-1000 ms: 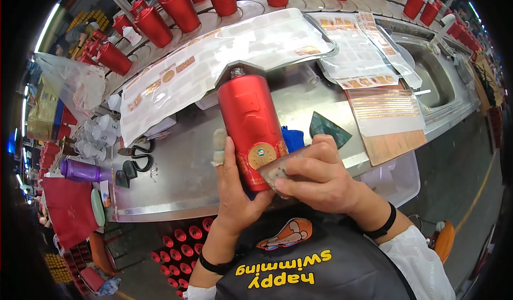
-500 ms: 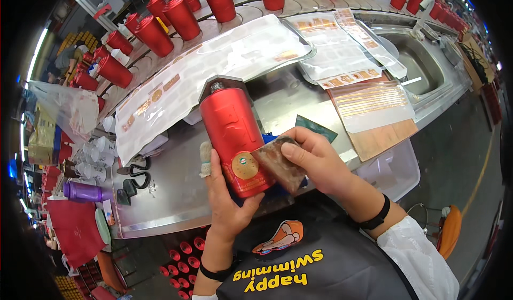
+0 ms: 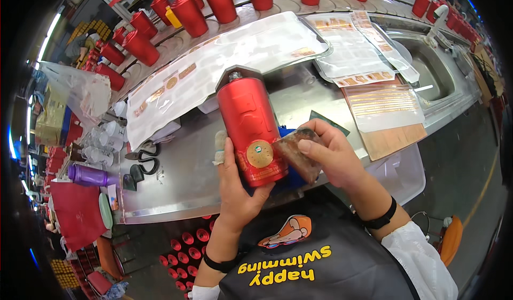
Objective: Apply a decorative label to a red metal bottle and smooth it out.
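Red and glossy, the bottle (image 3: 251, 131) stands tilted at the picture's centre, above the steel bench (image 3: 176, 177), its neck toward 11 o'clock. The left hand (image 3: 235, 187) cups its base from 7 o'clock, fingers curled around the back, thumb pressed on the side. The right hand (image 3: 334, 155), at 3 o'clock, pinches a brown pad (image 3: 294, 153) against the wall beside the gold seal (image 3: 260, 154). The bottle looks stiff, smooth and probably slippery; a grip low around the body seems safest.
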Motion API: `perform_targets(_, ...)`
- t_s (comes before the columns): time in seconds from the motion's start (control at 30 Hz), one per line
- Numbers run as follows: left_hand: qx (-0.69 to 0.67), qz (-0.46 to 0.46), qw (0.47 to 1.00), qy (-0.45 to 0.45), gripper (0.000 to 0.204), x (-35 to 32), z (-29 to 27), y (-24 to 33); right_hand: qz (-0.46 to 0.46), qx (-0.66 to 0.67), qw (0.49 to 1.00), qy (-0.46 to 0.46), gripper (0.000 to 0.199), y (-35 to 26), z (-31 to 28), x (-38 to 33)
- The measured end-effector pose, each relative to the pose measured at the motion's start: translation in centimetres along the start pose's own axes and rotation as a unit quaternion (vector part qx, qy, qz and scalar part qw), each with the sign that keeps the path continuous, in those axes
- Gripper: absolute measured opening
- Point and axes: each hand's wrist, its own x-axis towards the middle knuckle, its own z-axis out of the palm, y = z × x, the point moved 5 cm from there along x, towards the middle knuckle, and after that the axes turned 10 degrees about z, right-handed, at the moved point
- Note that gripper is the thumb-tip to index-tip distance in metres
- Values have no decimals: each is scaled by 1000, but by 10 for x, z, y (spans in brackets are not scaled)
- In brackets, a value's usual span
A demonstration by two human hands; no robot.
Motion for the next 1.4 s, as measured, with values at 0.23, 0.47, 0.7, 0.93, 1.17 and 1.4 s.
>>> perform_targets(0.23,7,3,1000,10,97,-2,1,-2,-244,-387,888,48,20,-27,27,-9)
perform_targets(0.47,-31,-4,999,14,97,0,0,-1,-427,-550,710,-104,28,-30,63,-32)
perform_targets(0.7,-4,31,999,18,96,1,0,-2,-438,-532,721,-73,29,-35,59,-33)
perform_targets(0.93,-20,23,999,22,97,0,-1,-2,-396,-508,757,-113,23,-31,56,-35)
perform_targets(1.17,-65,-21,998,16,93,-4,3,-7,-50,-230,970,68,24,-1,9,-6)
perform_targets(1.4,-29,8,999,22,87,-3,-10,0,-80,-174,981,38,27,-8,15,-7)
